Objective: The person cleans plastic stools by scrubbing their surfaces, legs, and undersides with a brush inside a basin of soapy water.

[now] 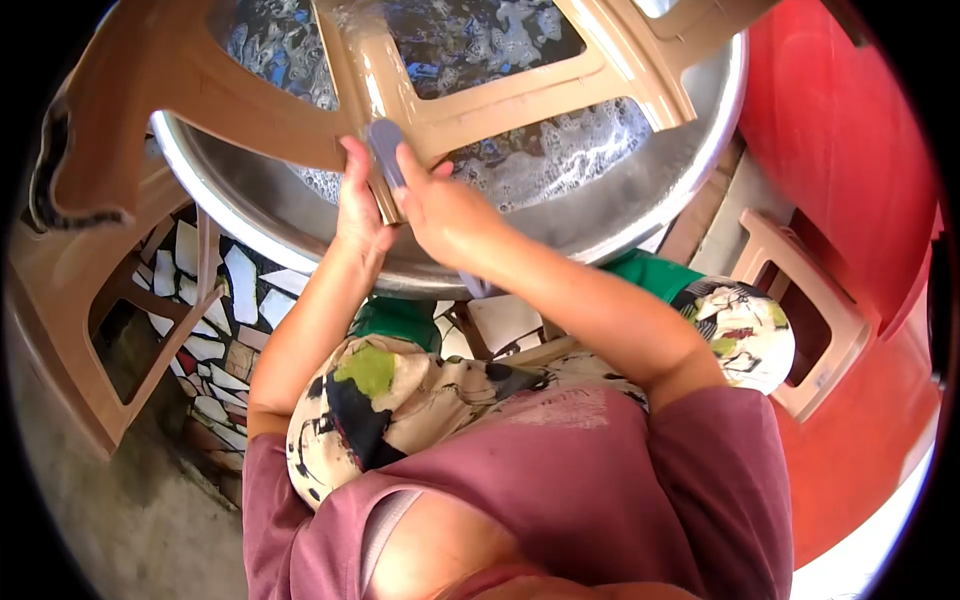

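A beige plastic chair lies across a wide metal basin, with its openings showing foamy water below. My left hand grips the end of a narrow chair part from the left side, thumb pointing up. In my right hand is a flat grey-purple tool with a rounded end, held against that same part. Its underside is hidden, so I cannot tell whether it has bristles. Both hands are close together over the near rim of the basin.
Soapy water fills the basin. More beige plastic furniture stands at the left and at the right. A large red surface rises on the right. The floor has irregular stone pieces.
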Demonstrator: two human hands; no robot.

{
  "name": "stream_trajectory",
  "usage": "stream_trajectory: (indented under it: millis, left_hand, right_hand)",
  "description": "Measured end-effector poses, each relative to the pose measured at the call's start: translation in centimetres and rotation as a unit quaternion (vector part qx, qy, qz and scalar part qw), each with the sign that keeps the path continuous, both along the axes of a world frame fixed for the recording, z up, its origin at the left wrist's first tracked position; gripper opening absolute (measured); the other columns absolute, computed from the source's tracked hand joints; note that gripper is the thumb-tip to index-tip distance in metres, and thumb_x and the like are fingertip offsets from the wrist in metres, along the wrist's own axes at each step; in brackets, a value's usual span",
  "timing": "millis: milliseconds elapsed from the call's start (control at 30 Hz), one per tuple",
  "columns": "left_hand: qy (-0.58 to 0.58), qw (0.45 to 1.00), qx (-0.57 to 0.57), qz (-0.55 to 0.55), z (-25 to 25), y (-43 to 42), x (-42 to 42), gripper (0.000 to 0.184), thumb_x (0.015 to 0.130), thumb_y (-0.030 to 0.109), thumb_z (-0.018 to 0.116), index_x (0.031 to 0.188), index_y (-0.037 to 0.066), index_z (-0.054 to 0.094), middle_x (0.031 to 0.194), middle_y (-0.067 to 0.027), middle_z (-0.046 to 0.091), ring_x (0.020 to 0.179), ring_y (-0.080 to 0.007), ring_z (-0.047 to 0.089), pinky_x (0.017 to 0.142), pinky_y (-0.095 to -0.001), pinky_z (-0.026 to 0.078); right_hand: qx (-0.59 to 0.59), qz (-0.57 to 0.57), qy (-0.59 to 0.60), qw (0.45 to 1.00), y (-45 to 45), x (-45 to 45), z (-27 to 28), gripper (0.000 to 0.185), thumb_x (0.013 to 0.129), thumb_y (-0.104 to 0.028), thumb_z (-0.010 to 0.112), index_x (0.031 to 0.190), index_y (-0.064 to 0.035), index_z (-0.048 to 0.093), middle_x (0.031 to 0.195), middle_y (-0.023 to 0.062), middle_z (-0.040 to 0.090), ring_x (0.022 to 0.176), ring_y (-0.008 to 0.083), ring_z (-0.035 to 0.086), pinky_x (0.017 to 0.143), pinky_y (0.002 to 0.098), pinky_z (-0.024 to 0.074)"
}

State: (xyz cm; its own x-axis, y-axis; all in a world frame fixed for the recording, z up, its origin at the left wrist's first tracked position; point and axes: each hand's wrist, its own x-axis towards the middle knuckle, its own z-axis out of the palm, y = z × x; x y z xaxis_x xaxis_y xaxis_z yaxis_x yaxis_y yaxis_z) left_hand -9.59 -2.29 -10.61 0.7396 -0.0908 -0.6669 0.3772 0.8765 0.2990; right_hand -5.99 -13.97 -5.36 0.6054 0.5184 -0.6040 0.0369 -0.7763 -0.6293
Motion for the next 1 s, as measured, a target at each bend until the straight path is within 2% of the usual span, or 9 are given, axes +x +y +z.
stream_trajectory:
  millis: [100, 200, 267, 400, 467, 667, 700, 833, 1000]
  left_hand:
    - [-0.008, 1.000, -0.005, 0.011, -0.2, 0.0, 0.5, 0.098, 0.077, 0.075, 0.047, 0.136, -0.002, 0.033, 0.129, -0.0252, 0.047, 0.110, -0.0433, 0.054, 0.095, -0.0525, 0.046]
    - [-0.023, 1.000, 0.002, 0.017, -0.8, 0.0, 0.7, 0.093, 0.079, 0.073, 0.045, 0.134, -0.002, 0.035, 0.126, -0.0253, 0.048, 0.109, -0.0417, 0.055, 0.095, -0.0522, 0.046]
    - [-0.012, 0.998, 0.051, 0.028, -2.0, 0.3, 0.7, 0.087, 0.081, 0.071, 0.045, 0.130, -0.001, 0.038, 0.122, -0.0236, 0.051, 0.108, -0.0418, 0.056, 0.094, -0.0518, 0.047]
    - [-0.003, 0.999, 0.040, 0.034, -2.3, 0.5, 0.4, 0.082, 0.083, 0.067, 0.048, 0.129, 0.000, 0.039, 0.120, -0.0203, 0.053, 0.105, -0.0413, 0.057, 0.090, -0.0535, 0.049]
    - [-0.044, 0.996, 0.053, 0.051, -1.2, 0.1, 1.3, 0.083, 0.083, 0.066, 0.050, 0.131, 0.000, 0.038, 0.122, -0.0194, 0.052, 0.105, -0.0402, 0.058, 0.089, -0.0539, 0.050]
    - [-0.044, 0.995, 0.078, 0.043, -1.8, 0.1, 0.8, 0.078, 0.087, 0.064, 0.045, 0.133, 0.001, 0.038, 0.125, -0.0179, 0.051, 0.109, -0.0375, 0.055, 0.089, -0.0506, 0.050]
    - [-0.039, 0.995, 0.070, 0.063, -0.6, 0.0, 1.0, 0.070, 0.089, 0.059, 0.045, 0.130, 0.002, 0.042, 0.120, -0.0154, 0.055, 0.102, -0.0288, 0.060, 0.086, -0.0437, 0.052]
    - [-0.071, 0.997, 0.021, 0.032, -1.0, -0.1, 0.6, 0.068, 0.089, 0.059, 0.046, 0.130, 0.004, 0.043, 0.120, -0.0131, 0.056, 0.104, -0.0253, 0.060, 0.090, -0.0404, 0.050]
    - [-0.042, 0.995, 0.079, 0.042, -1.7, 0.3, 0.7, 0.077, 0.086, 0.064, 0.045, 0.131, 0.001, 0.040, 0.125, -0.0188, 0.051, 0.109, -0.0371, 0.056, 0.091, -0.0518, 0.049]
  right_hand:
    - [-0.010, -0.005, 0.059, 0.998, -1.7, -2.0, 2.3, 0.054, 0.095, -0.028, 0.041, 0.141, -0.0044, 0.028, 0.077, 0.0273, 0.062, 0.070, 0.0441, 0.061, 0.063, 0.0505, 0.0476]
    - [-0.032, 0.050, 0.005, 0.998, -2.2, -1.6, 0.7, 0.054, 0.095, -0.029, 0.041, 0.141, -0.0047, 0.028, 0.075, 0.0262, 0.062, 0.070, 0.0429, 0.062, 0.063, 0.0508, 0.0479]
    - [-0.030, 0.071, -0.132, 0.988, -0.3, 0.9, -2.3, 0.056, 0.094, -0.029, 0.044, 0.143, -0.0057, 0.027, 0.073, 0.0252, 0.062, 0.068, 0.0416, 0.063, 0.064, 0.0503, 0.0489]
    - [-0.068, 0.073, -0.157, 0.983, -0.7, -0.4, -0.8, 0.054, 0.093, -0.027, 0.045, 0.141, -0.0063, 0.030, 0.072, 0.0238, 0.063, 0.068, 0.0408, 0.064, 0.065, 0.0498, 0.0500]
    - [-0.053, 0.078, -0.053, 0.994, -3.5, -3.5, 0.9, 0.052, 0.093, -0.028, 0.045, 0.140, -0.0082, 0.034, 0.073, 0.0234, 0.064, 0.070, 0.0408, 0.064, 0.065, 0.0505, 0.0499]
    - [-0.072, 0.032, -0.149, 0.986, -0.7, 2.7, -2.0, 0.050, 0.096, -0.033, 0.042, 0.141, -0.0136, 0.033, 0.074, 0.0214, 0.064, 0.071, 0.0383, 0.065, 0.062, 0.0491, 0.0495]
    - [-0.081, 0.046, -0.124, 0.988, -1.5, 1.7, -1.2, 0.050, 0.095, -0.032, 0.044, 0.141, -0.0136, 0.033, 0.074, 0.0215, 0.064, 0.071, 0.0387, 0.064, 0.061, 0.0492, 0.0493]
    - [-0.001, 0.070, -0.160, 0.985, -5.1, -3.8, 0.7, 0.055, 0.092, -0.026, 0.051, 0.142, -0.0114, 0.033, 0.071, 0.0227, 0.063, 0.064, 0.0404, 0.062, 0.057, 0.0490, 0.0484]
    - [0.011, 0.036, -0.195, 0.980, -0.8, 3.1, -3.7, 0.048, 0.091, -0.030, 0.049, 0.133, -0.0074, 0.042, 0.075, 0.0218, 0.064, 0.069, 0.0398, 0.062, 0.062, 0.0508, 0.0487]
